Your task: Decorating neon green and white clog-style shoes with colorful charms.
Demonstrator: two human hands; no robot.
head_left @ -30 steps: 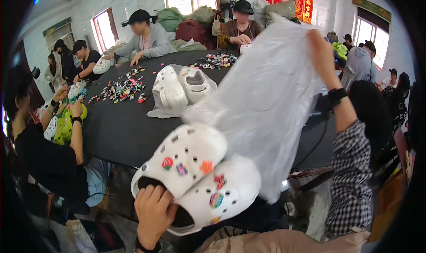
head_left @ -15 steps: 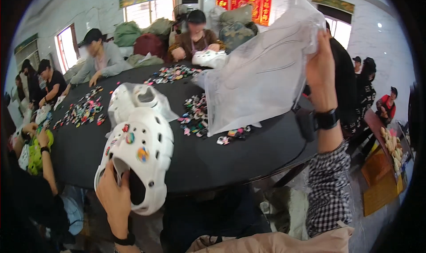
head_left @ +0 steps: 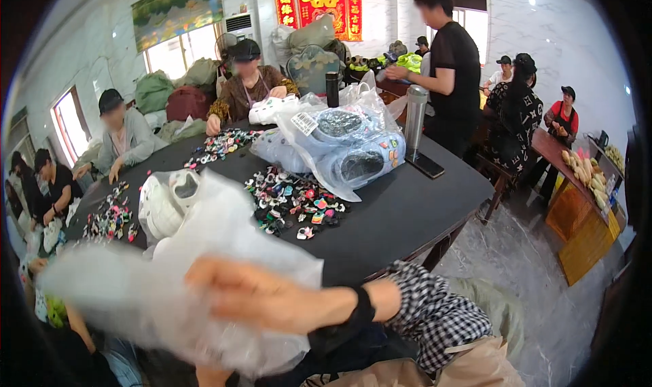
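My right hand [head_left: 261, 299] crosses low in front of me, its grip clamped on a clear plastic bag [head_left: 183, 278] that is blurred and spread out over the near edge of the dark counter [head_left: 401, 210]. My left hand is hidden behind the bag, so I cannot tell its grip. Just beyond the bag lies a white clog [head_left: 159, 204] in plastic, with a scatter of small coloured charms [head_left: 292, 204] beside it and bagged blue clogs [head_left: 353, 149] farther back.
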